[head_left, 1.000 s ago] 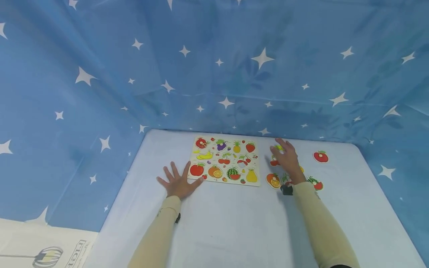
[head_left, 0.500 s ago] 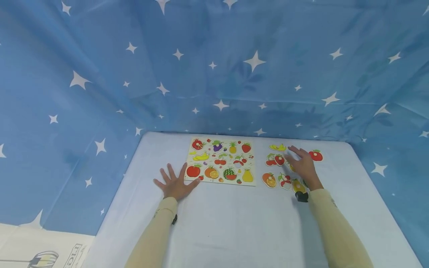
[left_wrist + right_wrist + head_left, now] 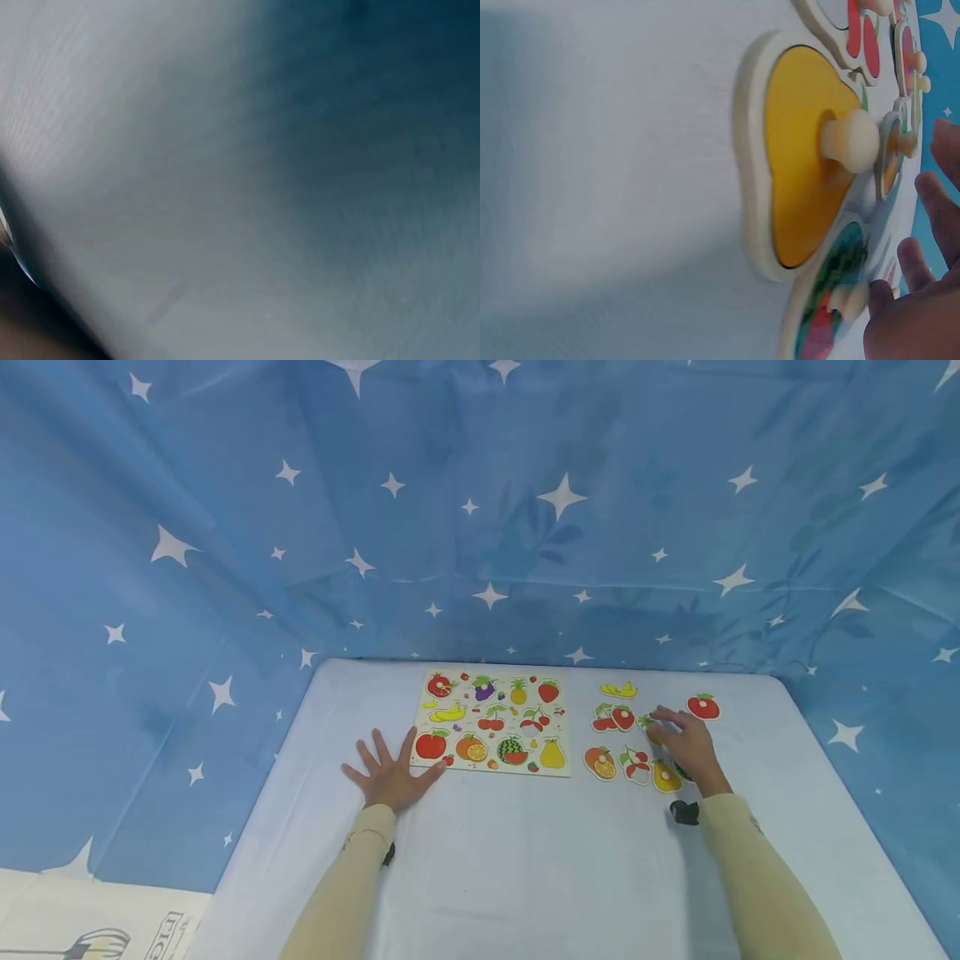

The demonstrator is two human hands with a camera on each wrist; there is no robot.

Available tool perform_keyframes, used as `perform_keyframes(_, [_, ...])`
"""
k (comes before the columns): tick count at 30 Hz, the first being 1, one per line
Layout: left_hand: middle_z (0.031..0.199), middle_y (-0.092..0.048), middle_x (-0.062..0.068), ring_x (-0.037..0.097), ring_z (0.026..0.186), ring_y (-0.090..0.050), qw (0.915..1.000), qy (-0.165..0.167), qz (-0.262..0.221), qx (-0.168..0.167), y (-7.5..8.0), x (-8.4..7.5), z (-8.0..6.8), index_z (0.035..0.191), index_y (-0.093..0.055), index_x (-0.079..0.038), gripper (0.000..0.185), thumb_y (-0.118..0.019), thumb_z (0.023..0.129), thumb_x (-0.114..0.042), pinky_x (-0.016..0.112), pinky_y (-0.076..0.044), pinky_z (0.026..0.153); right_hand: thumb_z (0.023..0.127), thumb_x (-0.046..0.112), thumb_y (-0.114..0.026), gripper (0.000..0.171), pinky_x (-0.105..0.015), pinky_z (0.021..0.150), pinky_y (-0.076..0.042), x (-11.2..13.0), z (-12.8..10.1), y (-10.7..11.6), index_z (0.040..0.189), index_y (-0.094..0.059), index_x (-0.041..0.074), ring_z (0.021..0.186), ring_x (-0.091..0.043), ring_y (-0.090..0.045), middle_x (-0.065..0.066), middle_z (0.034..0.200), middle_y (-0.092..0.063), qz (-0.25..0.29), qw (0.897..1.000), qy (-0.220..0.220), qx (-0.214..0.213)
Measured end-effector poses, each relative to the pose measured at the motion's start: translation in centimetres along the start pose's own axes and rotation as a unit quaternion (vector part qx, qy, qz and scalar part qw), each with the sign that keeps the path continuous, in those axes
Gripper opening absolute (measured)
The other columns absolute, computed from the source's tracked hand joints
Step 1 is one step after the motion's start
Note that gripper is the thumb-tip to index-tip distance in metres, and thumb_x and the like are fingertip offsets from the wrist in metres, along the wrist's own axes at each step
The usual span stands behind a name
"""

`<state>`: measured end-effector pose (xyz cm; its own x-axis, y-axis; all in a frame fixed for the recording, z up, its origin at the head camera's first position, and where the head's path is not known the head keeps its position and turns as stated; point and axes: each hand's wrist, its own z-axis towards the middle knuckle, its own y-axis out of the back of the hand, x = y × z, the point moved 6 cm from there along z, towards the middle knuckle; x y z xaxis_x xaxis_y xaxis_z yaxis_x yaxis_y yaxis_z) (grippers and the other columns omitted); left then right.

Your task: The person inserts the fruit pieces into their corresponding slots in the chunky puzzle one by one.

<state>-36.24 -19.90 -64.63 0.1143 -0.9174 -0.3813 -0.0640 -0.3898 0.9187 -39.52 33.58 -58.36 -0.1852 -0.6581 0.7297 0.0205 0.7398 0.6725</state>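
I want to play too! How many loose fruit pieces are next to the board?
8 show: banana, cherries, strawberry, apple, orange, another red piece, pear, and one under the right hand's fingertips. The hand may hide more.

A table (image 3: 525, 860) covered with a pale blue-white sheet is seen from above. It is enclosed on three sides by a blue cloth (image 3: 480, 527) printed with white stars and faint leaf shapes, creased and folded at the corners. Even, soft light is cast over the sheet. A white printed sheet (image 3: 97, 927) is seen at the lower left, outside the cloth.
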Motion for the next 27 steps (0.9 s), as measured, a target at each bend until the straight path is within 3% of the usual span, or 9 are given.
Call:
perform_keyframes(9, [0.174, 0.01, 0.032, 0.064, 0.154, 0.013, 1.0, 0.0, 0.0, 0.002, 0.1, -0.1, -0.2, 0.173, -0.023, -0.03, 0.106, -0.058, 0.087, -0.083, 0.089, 0.012, 0.106, 0.111, 0.02, -0.06, 0.04, -0.075, 0.121, -0.012, -1.1, 0.3, -0.6, 0.144, -0.062, -0.002, 0.16, -0.049, -0.011, -0.022, 0.167, -0.039, -0.007, 0.999, -0.042, -0.005])
perform_keyframes(18, [0.174, 0.011, 0.03, 0.063, 0.154, 0.014, 1.0, 0.0, 0.005, 0.004, 0.0, 0.0, -0.1, 0.173, -0.021, -0.032, 0.107, -0.056, 0.087, -0.085, 0.088, 0.013, 0.106, 0.109, 0.016, -0.064, 0.032, -0.079, 0.119, -0.008, -1.1, 0.2, -0.6, 0.134, -0.067, -0.004, 0.157, -0.052, -0.021, -0.024, 0.163, -0.044, -0.023, 0.999, -0.016, -0.03])
perform_keyframes(27, [0.174, 0.01, 0.031, 0.063, 0.154, 0.012, 1.0, 0.002, 0.002, 0.006, 0.6, -0.5, -0.4, 0.173, -0.023, -0.03, 0.105, -0.06, 0.088, -0.08, 0.089, 0.01, 0.107, 0.109, 0.015, -0.064, 0.035, -0.081, 0.117, -0.01, -1.2, 0.4, -0.7, 0.138, -0.065, -0.004, 0.153, -0.05, -0.033, -0.025, 0.16, -0.048, -0.034, 0.998, -0.02, -0.045])
